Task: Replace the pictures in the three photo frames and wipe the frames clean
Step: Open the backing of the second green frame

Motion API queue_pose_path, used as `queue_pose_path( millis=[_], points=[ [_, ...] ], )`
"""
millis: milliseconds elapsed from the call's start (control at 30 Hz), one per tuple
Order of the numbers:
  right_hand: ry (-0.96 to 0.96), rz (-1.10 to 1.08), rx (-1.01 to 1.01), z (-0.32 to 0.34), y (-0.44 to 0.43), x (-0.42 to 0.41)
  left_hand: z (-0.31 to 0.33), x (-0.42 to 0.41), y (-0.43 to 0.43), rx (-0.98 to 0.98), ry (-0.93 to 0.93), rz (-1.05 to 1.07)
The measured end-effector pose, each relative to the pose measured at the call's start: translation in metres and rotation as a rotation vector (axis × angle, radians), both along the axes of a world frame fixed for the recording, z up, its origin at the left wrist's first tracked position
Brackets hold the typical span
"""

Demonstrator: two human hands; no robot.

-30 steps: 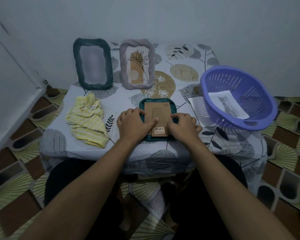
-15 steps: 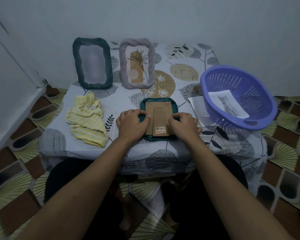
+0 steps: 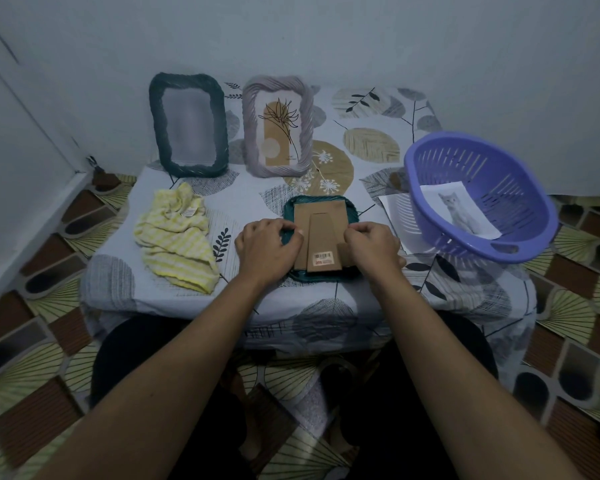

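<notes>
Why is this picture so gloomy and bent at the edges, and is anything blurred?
Head view: dim bluish light, soft shadows; the wide lens bows the floor tiles near the borders; the dark teal frame shows a grey smear, while the lilac frame holds a sharp plant drawing.

A teal frame (image 3: pixel 319 277) lies face down at the table's (image 3: pixel 250 188) 6 o'clock edge. The left hand (image 3: pixel 267 249) and right hand (image 3: pixel 374 247) pinch the sides of its cardboard backing (image 3: pixel 321 220). A yellow striped cloth (image 3: pixel 174 237) lies at 9 o'clock. A dark teal frame (image 3: pixel 187 129) stands at 11 and a lilac frame (image 3: pixel 278 128) at 12. At 3, a purple basket (image 3: pixel 499 168) holds a cat picture (image 3: pixel 459 209).
</notes>
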State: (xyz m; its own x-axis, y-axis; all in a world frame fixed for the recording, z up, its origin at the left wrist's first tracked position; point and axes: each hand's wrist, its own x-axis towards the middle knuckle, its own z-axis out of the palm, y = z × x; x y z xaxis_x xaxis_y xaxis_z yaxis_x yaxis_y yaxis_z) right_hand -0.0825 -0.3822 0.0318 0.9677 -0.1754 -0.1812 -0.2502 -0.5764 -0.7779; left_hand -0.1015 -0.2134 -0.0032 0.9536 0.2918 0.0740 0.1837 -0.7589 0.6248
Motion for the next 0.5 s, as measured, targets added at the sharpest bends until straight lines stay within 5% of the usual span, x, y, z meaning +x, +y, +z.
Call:
queue_pose_path(
  millis=[233, 500],
  points=[
    [-0.099, 0.031, -0.054, 0.0078, 0.0040, 0.0033, -0.0010, -0.0006, -0.0001, -0.004, -0.011, -0.008],
    [-0.123, 0.044, 0.386, 0.0042, 0.0074, 0.0104, 0.0051, 0.0004, 0.0016, -0.107, -0.020, 0.006]
  ],
)
